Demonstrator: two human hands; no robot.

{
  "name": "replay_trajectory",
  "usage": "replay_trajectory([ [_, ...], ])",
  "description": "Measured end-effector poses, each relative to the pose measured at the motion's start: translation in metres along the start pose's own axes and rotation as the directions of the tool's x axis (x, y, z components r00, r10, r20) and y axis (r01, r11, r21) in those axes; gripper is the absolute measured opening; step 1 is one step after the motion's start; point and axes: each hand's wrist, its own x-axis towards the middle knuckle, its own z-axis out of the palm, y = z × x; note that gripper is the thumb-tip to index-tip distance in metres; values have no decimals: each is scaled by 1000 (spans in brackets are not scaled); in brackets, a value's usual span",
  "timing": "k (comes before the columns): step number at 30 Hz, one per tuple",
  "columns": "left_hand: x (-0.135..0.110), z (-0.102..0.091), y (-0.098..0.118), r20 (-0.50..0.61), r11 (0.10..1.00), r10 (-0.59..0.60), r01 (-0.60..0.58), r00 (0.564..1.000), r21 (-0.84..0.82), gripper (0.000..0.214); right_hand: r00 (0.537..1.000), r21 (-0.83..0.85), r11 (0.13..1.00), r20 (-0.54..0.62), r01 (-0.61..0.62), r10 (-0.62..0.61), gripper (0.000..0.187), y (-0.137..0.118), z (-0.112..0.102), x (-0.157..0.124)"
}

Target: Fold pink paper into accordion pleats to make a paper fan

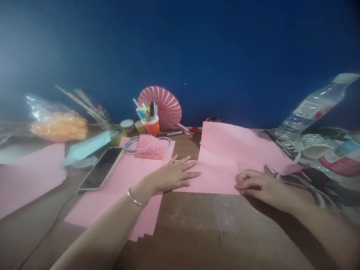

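Lying open, your left hand (172, 175) overlaps the pink sheet (216, 178) at its left end — your right hand (254, 184) curls at its right, grip indeterminable.

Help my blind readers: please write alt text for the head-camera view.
A person's left hand is spread over a sheet of pink paper on a brown table, the right hand curled at the sheet's right part. Behind stand an orange cup of pens and a pink pleated fan before a blue wall; a phone lies to the left.
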Motion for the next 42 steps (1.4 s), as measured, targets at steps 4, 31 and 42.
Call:
replay_trajectory([
  [4,0,-1,1,7,1000,2,-2,1000,-6,45,1000,3,1000,1,1,-1,25,-1,-1,1],
  [31,2,1,-1,4,997,-3,2,1000,80,46,1000,7,1000,4,-12,12,24,-2,0,0],
  [42,2,1,-2,8,995,-5,4,1000,97,46,1000,-6,1000,-4,15,-15,22,-1,0,0],
])
